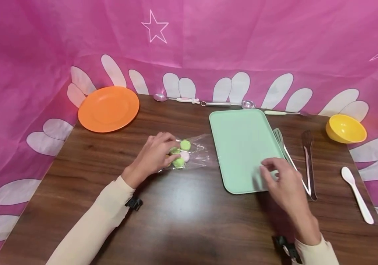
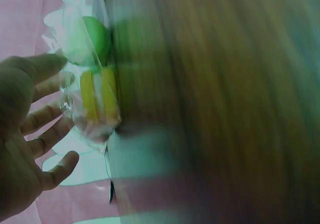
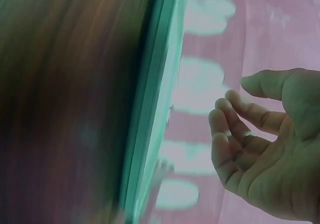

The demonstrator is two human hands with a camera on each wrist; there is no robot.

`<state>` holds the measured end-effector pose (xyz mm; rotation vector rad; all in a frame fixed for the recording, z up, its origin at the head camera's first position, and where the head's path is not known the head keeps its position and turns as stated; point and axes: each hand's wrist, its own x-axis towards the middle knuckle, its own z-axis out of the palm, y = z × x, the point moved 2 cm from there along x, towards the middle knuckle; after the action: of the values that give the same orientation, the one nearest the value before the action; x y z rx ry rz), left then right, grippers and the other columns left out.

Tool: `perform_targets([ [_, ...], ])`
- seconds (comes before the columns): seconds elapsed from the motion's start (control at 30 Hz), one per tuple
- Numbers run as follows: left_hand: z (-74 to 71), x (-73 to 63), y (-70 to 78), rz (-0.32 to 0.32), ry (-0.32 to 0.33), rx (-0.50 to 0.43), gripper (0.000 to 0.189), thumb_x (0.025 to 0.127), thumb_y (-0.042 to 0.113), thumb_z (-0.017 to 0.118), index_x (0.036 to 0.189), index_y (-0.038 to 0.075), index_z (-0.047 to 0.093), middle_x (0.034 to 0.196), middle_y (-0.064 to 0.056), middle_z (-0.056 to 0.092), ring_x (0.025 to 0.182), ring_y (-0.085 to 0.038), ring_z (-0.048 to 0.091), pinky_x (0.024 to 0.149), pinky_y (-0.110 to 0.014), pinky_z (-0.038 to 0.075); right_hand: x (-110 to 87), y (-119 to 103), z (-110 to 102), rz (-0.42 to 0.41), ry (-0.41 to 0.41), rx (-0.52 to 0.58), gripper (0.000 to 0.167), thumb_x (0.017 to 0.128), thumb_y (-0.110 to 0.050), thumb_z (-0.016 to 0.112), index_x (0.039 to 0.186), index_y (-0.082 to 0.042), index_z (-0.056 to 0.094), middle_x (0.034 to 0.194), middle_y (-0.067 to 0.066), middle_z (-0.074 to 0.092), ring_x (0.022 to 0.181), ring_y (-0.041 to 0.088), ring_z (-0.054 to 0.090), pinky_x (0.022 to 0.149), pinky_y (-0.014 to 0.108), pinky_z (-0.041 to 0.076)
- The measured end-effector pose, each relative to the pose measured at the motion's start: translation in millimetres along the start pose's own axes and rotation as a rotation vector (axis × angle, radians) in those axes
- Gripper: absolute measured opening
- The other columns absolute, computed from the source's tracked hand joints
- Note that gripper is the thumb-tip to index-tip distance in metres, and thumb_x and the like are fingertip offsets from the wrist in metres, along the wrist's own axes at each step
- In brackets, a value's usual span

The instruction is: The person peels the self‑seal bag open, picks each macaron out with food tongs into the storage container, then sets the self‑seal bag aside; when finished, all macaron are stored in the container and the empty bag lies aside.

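Clear plastic bag (image 1: 195, 156) touches the loosely spread left hand (image 1: 155, 151).

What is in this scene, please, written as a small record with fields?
Left grip: fingers spread at the clear bag; firm hold not visible
Bag contents: rounds in green, yellow and pale pink
Right grip: above the near right corner of the green tray, holding nothing
Far left: orange plate
Right of tray: tongs, then white spoon
Far right: yellow bowl
Far edge: three slim utensils
Surface: dark wooden table
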<state>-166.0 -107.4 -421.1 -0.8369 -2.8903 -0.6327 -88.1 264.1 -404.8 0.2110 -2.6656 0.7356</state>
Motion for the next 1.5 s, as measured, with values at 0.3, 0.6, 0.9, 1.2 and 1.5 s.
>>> perform_targets([
  [0.3, 8.0, 0.5, -3.4, 0.018, 0.060, 0.013, 0.012, 0.098, 0.023, 0.081, 0.106, 0.015, 0.085, 0.113, -0.005, 0.073, 0.112, -0.026, 0.066, 0.099, -0.051, 0.048, -4.0, 73.0, -39.7, 0.301, -0.117, -0.172, 0.032, 0.099, -0.014, 0.068, 0.120, 0.010, 0.065, 0.118, 0.040, 0.059, 0.109, 0.058, 0.054, 0.091, 0.071, 0.040],
  [0.6, -19.7, -7.7, -13.7, -0.080, 0.117, -0.228, 0.017, 0.092, 0.009, 0.085, 0.109, 0.008, 0.086, 0.110, -0.009, 0.077, 0.107, -0.030, 0.069, 0.099, -0.054, 0.051, 13.9, 111.8, -30.6, 0.510, -0.530, -0.167, 0.117, 0.098, -0.049, 0.074, 0.163, 0.016, 0.002, 0.147, 0.059, 0.022, 0.133, 0.076, 0.030, 0.107, 0.086, 0.032],
  [0.9, -10.6, 5.8, -6.0, -0.011, 0.056, -0.192, 0.018, 0.094, 0.013, 0.083, 0.111, 0.007, 0.085, 0.109, -0.010, 0.079, 0.098, -0.028, 0.071, 0.089, -0.048, 0.055, 14.6, 112.8, -29.2, 0.498, -0.478, -0.253, 0.081, 0.100, -0.034, 0.071, 0.135, 0.030, 0.035, 0.122, 0.053, 0.044, 0.111, 0.069, 0.049, 0.095, 0.078, 0.043],
  [1.2, -7.9, 5.5, -6.7, 0.016, 0.083, -0.177, 0.016, 0.094, 0.012, 0.083, 0.109, 0.005, 0.084, 0.111, -0.011, 0.080, 0.102, -0.030, 0.073, 0.092, -0.049, 0.057, 29.8, 111.1, -22.5, 0.490, -0.506, -0.257, 0.076, 0.101, -0.039, 0.072, 0.126, 0.027, 0.043, 0.114, 0.046, 0.050, 0.102, 0.058, 0.052, 0.087, 0.071, 0.049],
  [1.5, -6.0, 1.8, -8.5, -0.006, 0.104, -0.190, 0.017, 0.093, 0.012, 0.083, 0.110, 0.009, 0.085, 0.109, -0.009, 0.080, 0.102, -0.029, 0.072, 0.089, -0.051, 0.054, 11.8, 128.3, -46.3, 0.519, -0.481, -0.203, 0.058, 0.107, -0.045, 0.060, 0.120, 0.012, 0.052, 0.102, 0.039, 0.061, 0.092, 0.057, 0.059, 0.076, 0.063, 0.050],
])
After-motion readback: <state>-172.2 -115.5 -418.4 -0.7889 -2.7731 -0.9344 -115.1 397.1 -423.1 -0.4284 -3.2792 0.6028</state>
